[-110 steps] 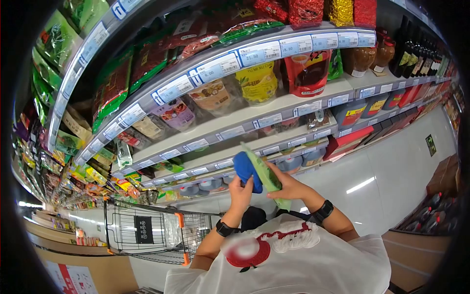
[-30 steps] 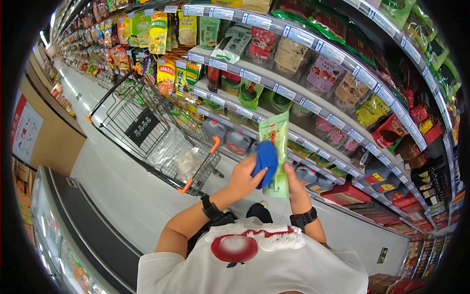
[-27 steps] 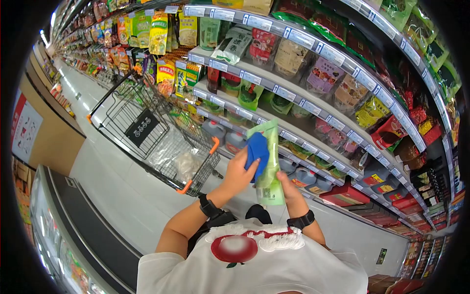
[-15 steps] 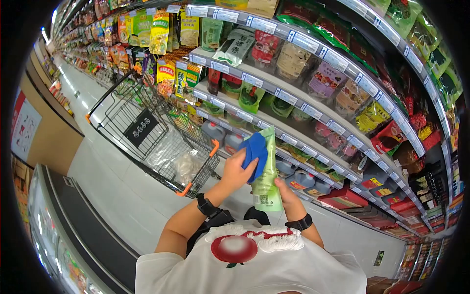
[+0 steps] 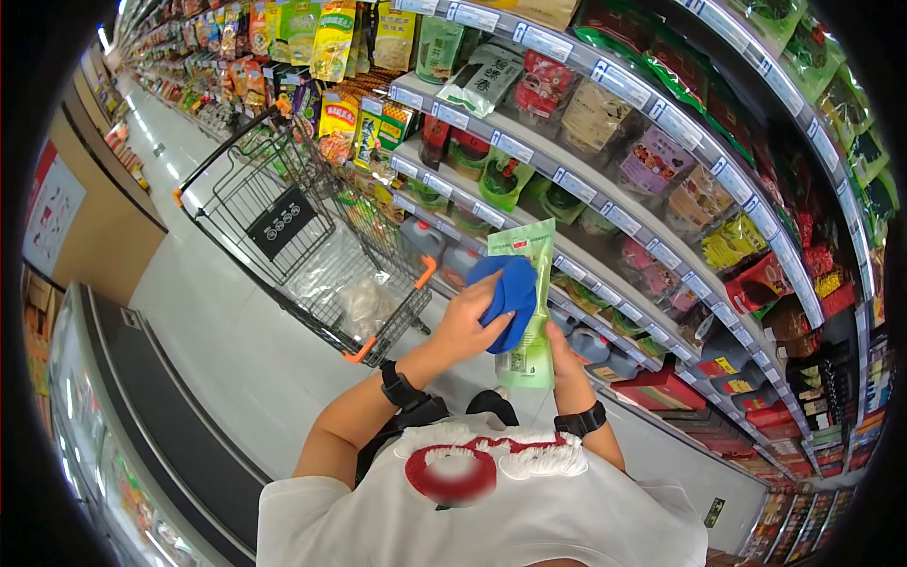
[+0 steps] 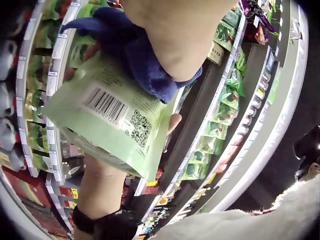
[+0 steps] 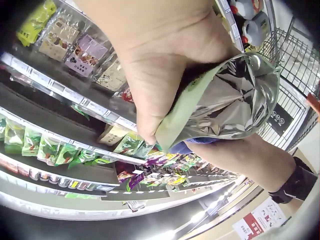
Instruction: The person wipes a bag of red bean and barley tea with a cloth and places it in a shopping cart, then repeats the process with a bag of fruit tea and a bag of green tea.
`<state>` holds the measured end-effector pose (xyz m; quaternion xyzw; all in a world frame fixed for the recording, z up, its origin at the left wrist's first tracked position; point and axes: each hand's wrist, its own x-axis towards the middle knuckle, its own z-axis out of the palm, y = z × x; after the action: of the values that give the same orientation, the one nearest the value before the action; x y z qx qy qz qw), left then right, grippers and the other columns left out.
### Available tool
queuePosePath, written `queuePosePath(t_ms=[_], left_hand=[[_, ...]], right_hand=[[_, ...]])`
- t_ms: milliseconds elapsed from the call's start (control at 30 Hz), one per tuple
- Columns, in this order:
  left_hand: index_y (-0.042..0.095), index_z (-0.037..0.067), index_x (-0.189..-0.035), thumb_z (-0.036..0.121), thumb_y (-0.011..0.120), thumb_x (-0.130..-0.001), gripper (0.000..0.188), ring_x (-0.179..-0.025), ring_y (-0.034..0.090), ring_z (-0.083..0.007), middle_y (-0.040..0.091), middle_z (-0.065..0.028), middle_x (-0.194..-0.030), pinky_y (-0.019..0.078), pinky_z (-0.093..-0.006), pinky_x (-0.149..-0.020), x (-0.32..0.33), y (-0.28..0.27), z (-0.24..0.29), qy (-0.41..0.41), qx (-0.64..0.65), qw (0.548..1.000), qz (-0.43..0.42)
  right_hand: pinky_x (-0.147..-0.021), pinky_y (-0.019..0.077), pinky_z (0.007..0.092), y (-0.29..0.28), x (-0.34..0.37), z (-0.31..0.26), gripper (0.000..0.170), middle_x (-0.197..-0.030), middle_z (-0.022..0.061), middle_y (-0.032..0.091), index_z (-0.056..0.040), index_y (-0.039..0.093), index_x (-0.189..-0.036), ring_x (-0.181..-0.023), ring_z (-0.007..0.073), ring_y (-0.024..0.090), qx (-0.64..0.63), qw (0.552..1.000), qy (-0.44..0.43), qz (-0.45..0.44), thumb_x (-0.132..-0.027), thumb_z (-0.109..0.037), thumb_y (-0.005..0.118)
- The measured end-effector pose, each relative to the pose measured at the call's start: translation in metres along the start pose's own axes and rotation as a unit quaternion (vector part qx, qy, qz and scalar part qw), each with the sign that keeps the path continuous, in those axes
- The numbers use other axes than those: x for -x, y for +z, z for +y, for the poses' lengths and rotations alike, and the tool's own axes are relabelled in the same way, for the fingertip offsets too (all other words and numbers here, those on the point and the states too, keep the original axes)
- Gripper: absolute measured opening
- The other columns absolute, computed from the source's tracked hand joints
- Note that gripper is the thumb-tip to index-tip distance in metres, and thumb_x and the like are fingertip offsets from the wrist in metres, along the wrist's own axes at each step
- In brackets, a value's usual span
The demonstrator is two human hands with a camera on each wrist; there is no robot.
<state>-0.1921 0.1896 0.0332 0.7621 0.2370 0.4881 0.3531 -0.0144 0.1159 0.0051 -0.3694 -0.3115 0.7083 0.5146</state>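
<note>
In the head view my left hand (image 5: 465, 328) grips a folded blue cloth (image 5: 515, 283) against the printed face of a light green pouch (image 5: 535, 364). The pouch stands nearly upright before my chest. My right hand (image 5: 567, 367) holds it by its lower right side. A barcode and QR code show on the green pouch (image 6: 95, 127) in the left wrist view, with the blue cloth (image 6: 142, 55) bunched under the left hand. In the right wrist view the thumb of my right hand (image 7: 160, 65) lies along the edge of the pouch, whose silvery bottom fold (image 7: 235, 102) faces the camera.
A wire shopping cart (image 5: 283, 222) with clear plastic bags (image 5: 364, 302) inside stands to the left. Shelves of bagged goods (image 5: 652, 161) run along the front and right. A glass-topped freezer case (image 5: 104, 425) is at lower left.
Since 3.7 seconds ago the view has swung toward the cart, and the pouch's broad face has turned into view. In the last half second pouch and cloth have risen slightly; the cloth sits lower on the pouch.
</note>
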Motion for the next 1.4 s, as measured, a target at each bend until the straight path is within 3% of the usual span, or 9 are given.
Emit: queuePosePath(t_ms=[267,433,533,800,967,1067,1200,1333,1400], left_hand=[[0.056,-0.006,-0.095,0.008,0.063,-0.066,0.033,-0.115,0.046,-0.0351,0.053,-0.0219,-0.114,0.0382,-0.0408,-0.094,0.014,0.005,0.015,0.087,0.042,0.989,-0.115],[0.059,-0.004,-0.082,0.008,0.062,-0.063,0.023,-0.118,0.043,-0.0331,0.052,-0.0162,-0.119,0.0380,-0.0411,-0.094,0.019,0.007,0.013,0.126,0.046,0.976,-0.173],[0.059,0.001,-0.098,0.011,0.062,-0.066,0.034,-0.118,0.044,-0.0289,0.051,-0.0114,-0.123,0.0375,-0.0395,-0.095,0.022,0.009,0.008,0.140,0.028,0.974,-0.178],[0.056,-0.003,-0.097,0.014,0.066,-0.066,0.037,-0.112,0.049,-0.0319,0.050,-0.0160,-0.122,0.0404,-0.0385,-0.093,0.025,0.015,0.009,0.055,-0.102,0.990,-0.085],[0.055,-0.004,-0.098,0.013,0.068,-0.065,0.039,-0.113,0.047,-0.0322,0.047,-0.0165,-0.125,0.0397,-0.0381,-0.093,0.020,0.010,0.006,0.071,-0.174,0.980,-0.070],[0.054,-0.004,-0.099,0.012,0.067,-0.067,0.038,-0.112,0.047,-0.0327,0.046,-0.0171,-0.125,0.0394,-0.0385,-0.093,0.011,0.005,0.006,0.047,-0.188,0.980,-0.037],[0.053,-0.002,-0.106,0.011,0.063,-0.074,0.036,-0.111,0.047,-0.0349,0.046,-0.0180,-0.124,0.0390,-0.0373,-0.093,-0.004,-0.002,-0.001,-0.016,-0.138,0.990,-0.008],[0.053,-0.002,-0.108,0.011,0.061,-0.075,0.036,-0.108,0.049,-0.0362,0.049,-0.0211,-0.120,0.0398,-0.0371,-0.091,-0.001,-0.001,-0.012,-0.014,-0.087,0.996,-0.026],[0.053,-0.003,-0.107,0.011,0.061,-0.076,0.035,-0.106,0.050,-0.0369,0.051,-0.0227,-0.116,0.0404,-0.0370,-0.090,0.004,0.004,-0.013,-0.022,-0.042,0.998,-0.037]], right_hand=[[-0.095,0.0387,0.0382,0.023,-0.014,-0.024,0.062,-0.125,0.0145,0.045,-0.0051,0.035,-0.129,-0.111,0.0262,0.048,-0.201,0.977,-0.044,0.055,-0.087,-0.051,0.036],[-0.097,0.0350,0.0389,0.022,-0.021,-0.030,0.064,-0.125,0.0149,0.045,-0.0044,0.036,-0.129,-0.112,0.0276,0.046,-0.166,0.975,-0.121,0.078,-0.086,-0.052,0.035],[-0.097,0.0351,0.0388,0.016,-0.024,-0.028,0.064,-0.125,0.0148,0.045,-0.0043,0.036,-0.129,-0.112,0.0275,0.047,-0.179,0.976,-0.106,0.071,-0.086,-0.052,0.035],[-0.093,0.0399,0.0319,-0.010,-0.017,0.009,0.058,-0.122,0.0093,0.048,-0.0074,0.037,-0.128,-0.109,0.0182,0.049,-0.043,0.994,-0.011,0.098,-0.089,-0.051,0.035],[-0.095,0.0369,0.0296,0.003,-0.010,-0.003,0.059,-0.131,0.0074,0.037,-0.0100,0.022,-0.137,-0.116,0.0156,0.041,0.032,0.999,-0.011,0.006,-0.091,-0.043,0.038],[-0.091,0.0418,0.0314,0.002,-0.005,-0.007,0.056,-0.127,0.0089,0.041,-0.0099,0.022,-0.136,-0.110,0.0180,0.047,0.070,0.997,0.026,-0.008,-0.091,-0.038,0.040],[-0.076,0.0501,0.0357,0.000,-0.003,-0.005,0.058,-0.113,0.0136,0.050,-0.0082,0.022,-0.134,-0.091,0.0226,0.057,0.044,0.995,0.066,-0.058,-0.088,-0.035,0.045],[-0.074,0.0505,0.0360,0.004,-0.003,-0.005,0.062,-0.110,0.0137,0.051,-0.0084,0.020,-0.136,-0.091,0.0229,0.057,0.083,0.996,0.029,-0.009,-0.087,-0.035,0.047],[-0.083,0.0444,0.0313,-0.004,-0.007,-0.002,0.060,-0.119,0.0114,0.046,-0.0071,0.021,-0.137,-0.102,0.0201,0.050,0.091,0.996,0.013,0.009,-0.088,-0.033,0.046]])
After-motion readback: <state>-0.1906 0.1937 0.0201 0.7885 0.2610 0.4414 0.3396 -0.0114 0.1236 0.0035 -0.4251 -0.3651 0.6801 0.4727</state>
